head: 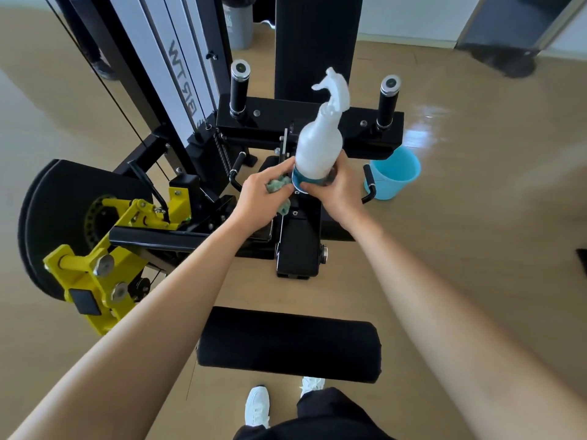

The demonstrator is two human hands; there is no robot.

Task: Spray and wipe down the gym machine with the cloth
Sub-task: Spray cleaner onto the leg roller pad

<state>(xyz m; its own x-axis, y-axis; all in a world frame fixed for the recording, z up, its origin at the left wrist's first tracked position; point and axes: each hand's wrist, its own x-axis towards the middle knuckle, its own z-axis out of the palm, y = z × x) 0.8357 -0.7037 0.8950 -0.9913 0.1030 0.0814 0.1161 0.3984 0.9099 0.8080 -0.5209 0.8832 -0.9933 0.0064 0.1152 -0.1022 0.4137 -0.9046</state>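
Note:
A black and yellow gym machine (297, 246) stands in front of me, with a black back pad, two upright handles and a black roller pad near my feet. My right hand (333, 193) grips the base of a white spray bottle (319, 147) with a blue bottom band; the bottle tilts away from me, its trigger head pointing up. My left hand (259, 200) is closed on a bunched green cloth (279, 188), right beside the bottle's base. Both hands hover above the machine's black seat frame.
A light blue bucket (395, 171) sits on the tan floor to the right of the machine. The yellow pivot bracket (104, 265) and black weight disc jut out at the left. A grey bin (239, 25) stands behind. My white shoes (257, 404) are below the roller pad.

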